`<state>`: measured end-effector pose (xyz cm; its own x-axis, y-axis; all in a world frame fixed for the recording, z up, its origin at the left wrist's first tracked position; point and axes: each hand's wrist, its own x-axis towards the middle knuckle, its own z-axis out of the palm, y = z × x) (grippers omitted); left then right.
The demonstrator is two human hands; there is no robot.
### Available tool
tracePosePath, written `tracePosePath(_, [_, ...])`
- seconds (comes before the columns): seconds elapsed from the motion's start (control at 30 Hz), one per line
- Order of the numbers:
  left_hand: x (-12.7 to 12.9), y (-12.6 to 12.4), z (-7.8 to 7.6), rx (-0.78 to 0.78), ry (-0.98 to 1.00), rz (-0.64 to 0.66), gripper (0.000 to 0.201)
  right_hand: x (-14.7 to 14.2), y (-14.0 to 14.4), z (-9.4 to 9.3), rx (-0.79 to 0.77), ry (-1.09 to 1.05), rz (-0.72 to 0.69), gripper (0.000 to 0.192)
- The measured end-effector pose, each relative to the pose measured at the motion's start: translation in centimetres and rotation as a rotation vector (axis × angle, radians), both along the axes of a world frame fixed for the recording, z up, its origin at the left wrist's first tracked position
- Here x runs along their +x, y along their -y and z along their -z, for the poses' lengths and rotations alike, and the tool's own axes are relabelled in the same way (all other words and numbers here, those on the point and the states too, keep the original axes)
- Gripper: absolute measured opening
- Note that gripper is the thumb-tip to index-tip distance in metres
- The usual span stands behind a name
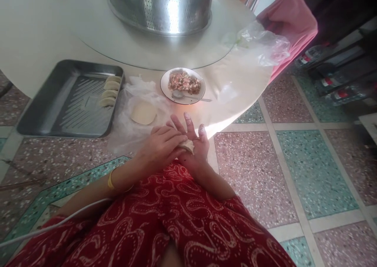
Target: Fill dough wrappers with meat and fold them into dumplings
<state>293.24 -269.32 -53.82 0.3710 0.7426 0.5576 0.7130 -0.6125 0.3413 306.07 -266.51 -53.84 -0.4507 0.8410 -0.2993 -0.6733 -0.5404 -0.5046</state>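
Observation:
Both my hands meet over my lap, just off the table's front edge. My left hand (160, 145) lies over a pale folded dumpling (187, 145), pressing it against my right hand (196, 141), whose floury fingers point up behind it. A stack of round dough wrappers (143, 113) rests on clear plastic just beyond my hands. A white plate (165, 87) holds pinkish meat filling (184, 82) and a metal spoon (188, 96). Three finished dumplings (109, 94) line the right side of a metal tray (53, 105).
A large steel colander (160, 5) stands on a glass turntable (123, 46) at the back of the round table. A crumpled clear bag (262, 45) and a pink cloth (290, 21) lie at the right edge. Tiled floor spreads to the right.

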Motion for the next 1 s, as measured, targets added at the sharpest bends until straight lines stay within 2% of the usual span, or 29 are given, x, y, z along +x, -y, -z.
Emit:
tracePosePath(0.17, [-0.4,0.1,-0.4,0.025,-0.047,-0.02,0.019,0.0,0.0,0.3,-0.027,-0.029,-0.038,0.053])
tracePosePath(0.3, [-0.7,0.0,-0.9,0.022,-0.08,0.092,0.025,0.0,0.0,0.3,-0.04,-0.07,-0.097,0.055])
tracePosePath(0.47, [-1.0,-0.1,-2.0,0.059,-0.13,0.201,0.02,-0.5,-0.3,0.5,-0.091,-0.059,-0.132,0.055])
tracePosePath(0.63, [-1.2,-0.2,-2.0,0.104,-0.195,0.199,0.02,-0.1,0.2,0.7,0.038,0.012,-0.138,0.056])
tracePosePath(0.83, [-1.4,-0.5,-1.1,-0.052,-0.212,0.174,0.023,0.6,0.9,0.6,0.298,0.341,-0.11,0.044])
tracePosePath(0.9, [-1.5,-0.4,-1.2,-0.092,-0.207,0.171,0.024,0.3,0.7,0.7,0.264,0.326,-0.13,0.046])
tracePosePath(1.0, [-2.0,0.0,-1.5,-0.162,-0.203,0.145,0.033,-0.6,0.2,1.0,0.114,0.219,-0.169,0.058])
